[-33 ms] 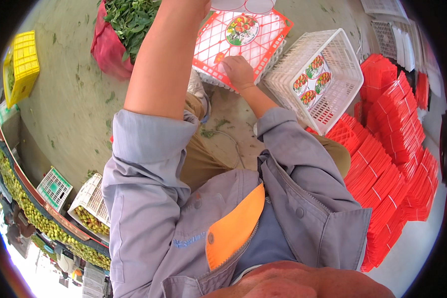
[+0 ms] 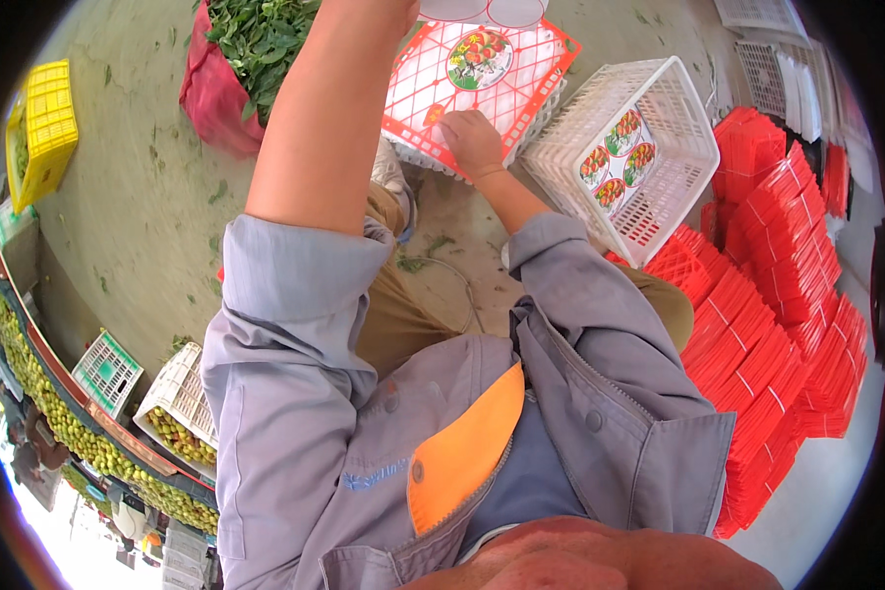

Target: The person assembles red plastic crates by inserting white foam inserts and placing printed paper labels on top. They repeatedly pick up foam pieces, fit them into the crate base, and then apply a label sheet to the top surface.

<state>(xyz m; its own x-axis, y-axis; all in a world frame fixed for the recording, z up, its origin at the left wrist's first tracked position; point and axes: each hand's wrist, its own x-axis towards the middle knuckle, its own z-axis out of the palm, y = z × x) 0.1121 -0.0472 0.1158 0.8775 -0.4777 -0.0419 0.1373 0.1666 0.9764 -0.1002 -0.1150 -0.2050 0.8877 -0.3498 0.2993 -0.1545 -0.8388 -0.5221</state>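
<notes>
My right hand (image 2: 472, 143) rests with curled fingers on the near edge of a red lattice lid (image 2: 521, 93) and grips it. The lid lies on top of a white plastic crate (image 2: 418, 157) and carries a round fruit sticker (image 2: 479, 57). My left forearm (image 2: 324, 118) reaches up along the lid's left side to the top of the picture. My left hand is cut off by the frame edge there. Something white and rounded (image 2: 482, 10) shows just past the lid's far edge.
A tilted white basket (image 2: 678, 118) with fruit stickers stands right of the lid. Stacks of red lids (image 2: 777, 305) fill the right side. A red bag of green leaves (image 2: 246, 59), a yellow crate (image 2: 44, 133) and crates of small green fruit (image 2: 177, 413) lie to the left.
</notes>
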